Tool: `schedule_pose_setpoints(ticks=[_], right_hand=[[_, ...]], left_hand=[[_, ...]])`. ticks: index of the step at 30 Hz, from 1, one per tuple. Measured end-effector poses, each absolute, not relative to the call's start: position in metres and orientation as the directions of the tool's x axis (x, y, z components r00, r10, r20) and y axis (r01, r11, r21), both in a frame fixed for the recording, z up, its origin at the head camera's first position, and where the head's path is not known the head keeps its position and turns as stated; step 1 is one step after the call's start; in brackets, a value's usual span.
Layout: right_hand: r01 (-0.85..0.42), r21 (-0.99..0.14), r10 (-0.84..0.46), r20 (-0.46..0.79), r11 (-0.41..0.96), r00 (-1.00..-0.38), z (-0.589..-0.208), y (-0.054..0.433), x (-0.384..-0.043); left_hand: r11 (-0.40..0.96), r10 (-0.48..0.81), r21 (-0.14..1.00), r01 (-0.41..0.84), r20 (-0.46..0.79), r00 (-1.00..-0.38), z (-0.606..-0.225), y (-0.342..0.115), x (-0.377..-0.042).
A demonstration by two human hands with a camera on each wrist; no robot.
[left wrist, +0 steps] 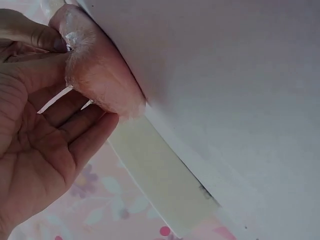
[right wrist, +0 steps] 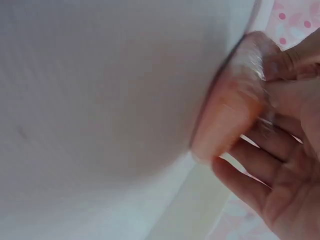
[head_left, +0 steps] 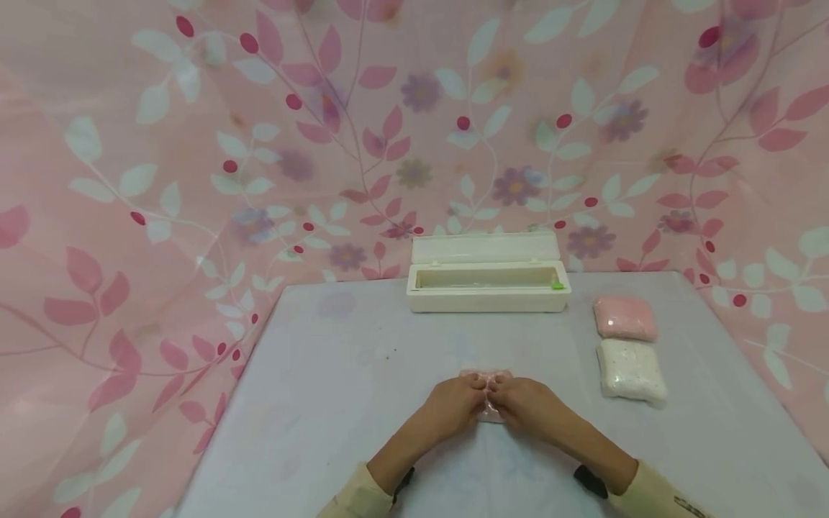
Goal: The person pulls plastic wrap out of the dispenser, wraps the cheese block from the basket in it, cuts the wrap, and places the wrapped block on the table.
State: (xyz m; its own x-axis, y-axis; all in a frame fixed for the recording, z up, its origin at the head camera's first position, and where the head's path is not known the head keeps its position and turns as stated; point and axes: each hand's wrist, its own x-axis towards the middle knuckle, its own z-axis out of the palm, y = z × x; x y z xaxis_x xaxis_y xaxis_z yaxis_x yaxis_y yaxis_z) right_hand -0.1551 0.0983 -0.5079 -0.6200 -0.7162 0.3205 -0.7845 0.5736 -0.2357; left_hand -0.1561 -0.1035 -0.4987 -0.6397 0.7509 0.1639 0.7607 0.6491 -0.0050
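A pink packet [head_left: 490, 413] in clear plastic film lies on the white-covered table in front of the person. My left hand [head_left: 457, 404] pinches the film at its middle with thumb and forefinger, other fingers along the packet's far side. From the opposite side my right hand [head_left: 527, 404] does the same, the two hands almost meeting over it. In the left wrist view the film bunches up at the left thumb [left wrist: 52, 41] above the smooth pink packet [left wrist: 107, 75]. Crinkled film also shows by the right thumb [right wrist: 277, 65] in the right wrist view.
A long white box [head_left: 488, 301] with its lid raised and a green piece [head_left: 558, 285] at its right end stands at the table's back. To the right lie a pink wrapped packet [head_left: 625, 319] and a white wrapped packet [head_left: 632, 370]. Flowered pink cloth [head_left: 363, 144] hangs around the table.
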Motion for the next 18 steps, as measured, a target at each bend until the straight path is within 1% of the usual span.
schedule_pose_setpoints(ticks=[3, 5, 7, 8, 10, 12, 13, 15, 17, 18], right_hand=[[-0.779, -0.27, -0.752, 0.221, 0.565, -0.622, -0.503, 0.102, -0.154], [-0.761, -0.302, -0.77, 0.117, 0.574, -0.627, -0.5, 0.105, -0.151], [-0.753, -0.303, -0.78, 0.051, 0.583, -0.624, -0.498, 0.108, -0.149], [-0.757, -0.295, -0.783, 0.046, 0.583, -0.62, -0.498, 0.109, -0.149], [-0.777, -0.269, -0.791, 0.077, 0.569, -0.606, -0.5, 0.112, -0.149], [-0.791, -0.266, -0.784, 0.16, 0.55, -0.599, -0.501, 0.114, -0.15], [-0.787, -0.285, -0.77, 0.199, 0.547, -0.607, -0.502, 0.115, -0.152], [-0.759, -0.366, -0.729, 0.249, 0.539, -0.638, -0.502, 0.116, -0.153], [-0.699, -0.487, -0.677, 0.26, 0.524, -0.689, -0.499, 0.117, -0.155], [-0.654, -0.552, -0.649, 0.244, 0.518, -0.721, -0.497, 0.117, -0.156]], left_hand=[[0.635, 0.769, -0.053, 0.771, 0.14, -0.623, -0.501, -0.103, -0.155], [0.624, 0.781, -0.081, 0.777, 0.087, -0.618, -0.501, -0.105, -0.148], [0.614, 0.788, -0.099, 0.783, 0.021, -0.616, -0.501, -0.107, -0.142], [0.609, 0.79, -0.109, 0.786, -0.002, -0.613, -0.501, -0.109, -0.14], [0.595, 0.8, -0.121, 0.795, -0.008, -0.6, -0.501, -0.111, -0.139], [0.588, 0.808, -0.101, 0.803, 0.031, -0.588, -0.502, -0.112, -0.142], [0.589, 0.808, -0.071, 0.805, 0.061, -0.586, -0.503, -0.114, -0.144], [0.6, 0.792, 0.058, 0.798, 0.103, -0.602, -0.503, -0.118, -0.149], [0.603, 0.758, 0.261, 0.754, 0.107, -0.644, -0.498, -0.124, -0.152], [0.599, 0.732, 0.373, 0.709, 0.103, -0.673, -0.496, -0.126, -0.153]])
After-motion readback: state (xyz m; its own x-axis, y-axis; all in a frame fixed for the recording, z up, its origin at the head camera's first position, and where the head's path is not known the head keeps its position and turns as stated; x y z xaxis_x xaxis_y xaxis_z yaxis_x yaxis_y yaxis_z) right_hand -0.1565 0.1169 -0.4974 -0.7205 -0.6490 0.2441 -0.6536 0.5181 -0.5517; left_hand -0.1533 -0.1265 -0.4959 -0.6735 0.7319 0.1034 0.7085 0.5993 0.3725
